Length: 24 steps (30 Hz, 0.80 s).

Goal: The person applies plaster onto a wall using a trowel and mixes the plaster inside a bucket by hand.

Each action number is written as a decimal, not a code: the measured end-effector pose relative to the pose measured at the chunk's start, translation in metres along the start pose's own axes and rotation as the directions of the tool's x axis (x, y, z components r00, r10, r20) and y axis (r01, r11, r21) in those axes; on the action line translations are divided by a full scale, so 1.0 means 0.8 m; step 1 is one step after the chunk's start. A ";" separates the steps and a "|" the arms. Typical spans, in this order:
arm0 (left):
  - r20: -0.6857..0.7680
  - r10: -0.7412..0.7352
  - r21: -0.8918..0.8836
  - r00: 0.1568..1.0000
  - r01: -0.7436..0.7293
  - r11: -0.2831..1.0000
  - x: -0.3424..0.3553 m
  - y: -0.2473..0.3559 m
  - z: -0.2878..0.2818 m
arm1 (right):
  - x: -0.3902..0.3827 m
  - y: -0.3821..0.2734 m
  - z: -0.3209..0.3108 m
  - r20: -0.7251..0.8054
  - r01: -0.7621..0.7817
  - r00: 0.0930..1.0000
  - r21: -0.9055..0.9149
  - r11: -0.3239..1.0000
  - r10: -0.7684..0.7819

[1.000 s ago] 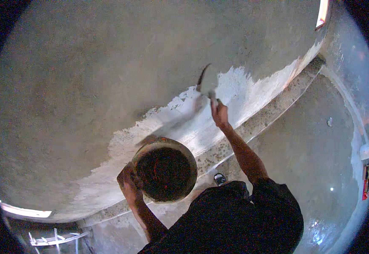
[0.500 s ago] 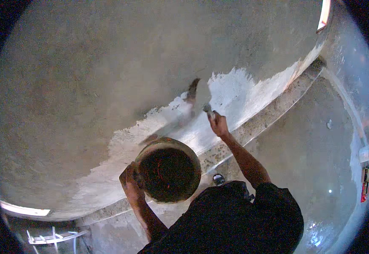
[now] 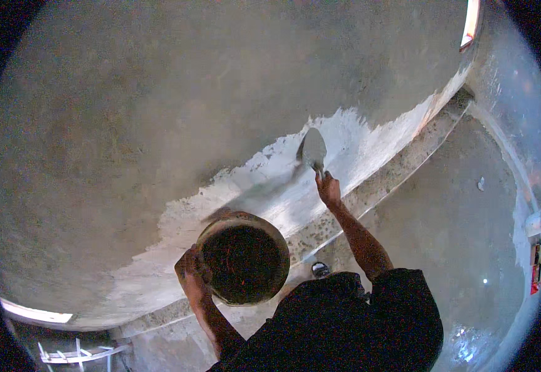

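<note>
My right hand (image 3: 328, 188) is closed round the handle of a trowel (image 3: 314, 149), whose grey, rounded blade lies over the wall. Behind that blade is a pale, wet-looking patch (image 3: 345, 139) with a ragged upper edge along the lower wall. My left hand (image 3: 193, 271) grips the rim of a round, dark pan (image 3: 244, 257) at its left side. The pan is held in front of my body, and its inside is too dark to make out what it holds. Whether the blade touches the wall I cannot tell.
The grey wall (image 3: 159, 111) curves across the view. A speckled ledge (image 3: 394, 167) runs along its foot, beside the floor (image 3: 444, 217). At the right edge stand a white bucket (image 3: 536, 223) and a red item (image 3: 536, 279). A pale wooden frame (image 3: 81, 355) is at lower left.
The trowel was blurred and edge-on and now shows its blade flat, pointing up. My right hand has shifted slightly right and down. The pan has dropped a little and moved left.
</note>
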<state>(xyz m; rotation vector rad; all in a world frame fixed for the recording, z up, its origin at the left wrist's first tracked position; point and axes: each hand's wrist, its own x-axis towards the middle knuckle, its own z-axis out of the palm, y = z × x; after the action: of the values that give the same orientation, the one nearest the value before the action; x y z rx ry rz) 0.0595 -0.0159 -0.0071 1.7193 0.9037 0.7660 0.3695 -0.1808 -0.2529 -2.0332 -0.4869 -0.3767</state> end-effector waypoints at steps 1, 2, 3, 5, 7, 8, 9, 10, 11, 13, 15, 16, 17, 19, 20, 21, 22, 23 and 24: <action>-0.054 -0.074 -0.085 0.996 0.070 0.994 0.001 -0.004 0.002 | -0.008 0.016 -0.002 0.006 -0.005 1.000 -0.060 0.998 0.005; -0.103 -0.155 -0.168 0.983 0.136 0.976 0.002 -0.005 0.001 | -0.011 0.016 -0.007 0.002 -0.007 1.000 -0.059 0.998 0.007; -0.101 -0.152 -0.166 0.983 0.134 0.977 0.002 -0.004 -0.002 | -0.013 0.016 -0.012 -0.004 -0.049 0.999 -0.044 0.998 0.049; 0.031 -0.051 -0.045 0.998 0.052 0.998 0.001 0.002 -0.006 | -0.008 0.010 -0.019 -0.011 -0.090 0.996 -0.028 0.996 0.090; -0.030 0.233 0.217 0.972 -0.221 0.951 0.007 -0.017 -0.003 | 0.013 -0.002 -0.022 -0.115 0.028 0.993 0.021 0.999 -0.025; -0.021 0.495 0.479 0.868 -0.426 0.767 0.008 -0.027 -0.007 | 0.029 -0.045 -0.036 -0.066 -0.076 0.994 0.138 0.988 0.086; -0.013 0.494 0.474 0.869 -0.430 0.769 0.006 -0.018 0.000 | 0.044 -0.055 -0.037 -0.070 -0.081 0.993 0.131 0.988 0.091; -0.019 0.344 0.310 0.939 -0.321 0.895 -0.002 0.000 0.008 | 0.056 -0.061 -0.035 -0.081 -0.080 0.993 0.123 0.989 0.091; -0.001 0.187 0.139 0.982 -0.185 0.973 -0.005 0.011 0.012 | 0.065 -0.063 -0.032 -0.091 -0.076 0.992 0.118 0.990 0.087; 0.000 0.106 0.064 0.994 -0.106 0.992 -0.001 0.007 0.013 | 0.071 -0.056 -0.022 -0.079 -0.011 0.997 0.077 0.997 0.017; 0.000 0.022 -0.009 1.000 -0.022 1.000 -0.001 0.008 0.009 | 0.058 -0.045 -0.011 -0.059 0.056 0.997 0.041 0.998 -0.053; 0.017 0.025 0.067 1.000 -0.026 0.997 -0.001 0.012 0.009 | 0.045 -0.038 -0.010 -0.033 0.023 0.999 -0.011 1.000 -0.023; 0.034 0.029 0.139 0.999 -0.034 0.990 0.001 0.013 0.010 | 0.035 -0.025 -0.007 -0.011 -0.007 1.000 -0.065 0.998 0.006; 0.014 -0.039 0.056 0.999 0.038 0.998 0.004 0.001 0.007 | 0.020 -0.003 -0.008 0.055 0.081 0.996 -0.127 0.989 -0.075; -0.004 -0.111 -0.026 0.994 0.111 0.994 0.006 -0.002 0.006 | 0.018 -0.016 -0.019 0.046 -0.013 0.999 -0.057 0.998 0.016; -0.010 -0.110 -0.027 0.994 0.110 0.994 0.005 -0.003 0.005 | 0.019 -0.026 -0.025 0.043 -0.106 0.993 0.015 0.994 0.106; -0.015 -0.076 0.000 0.997 0.076 0.997 0.002 -0.002 0.004 | 0.021 -0.020 -0.019 -0.008 0.013 1.000 -0.026 1.000 -0.013; -0.011 -0.041 0.027 0.999 0.041 0.999 0.000 -0.001 0.004 | 0.027 -0.026 -0.022 -0.009 0.013 1.000 -0.026 1.000 -0.013; -0.011 -0.040 0.027 0.999 0.040 0.999 0.001 -0.006 0.001 | 0.035 -0.033 -0.022 -0.068 0.085 0.994 -0.012 0.996 -0.086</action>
<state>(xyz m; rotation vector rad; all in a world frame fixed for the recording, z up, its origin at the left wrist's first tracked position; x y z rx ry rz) 0.0595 -0.0149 -0.0123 1.7174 0.9575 0.7400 0.3803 -0.1795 -0.2116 -2.0055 -0.5320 -0.4993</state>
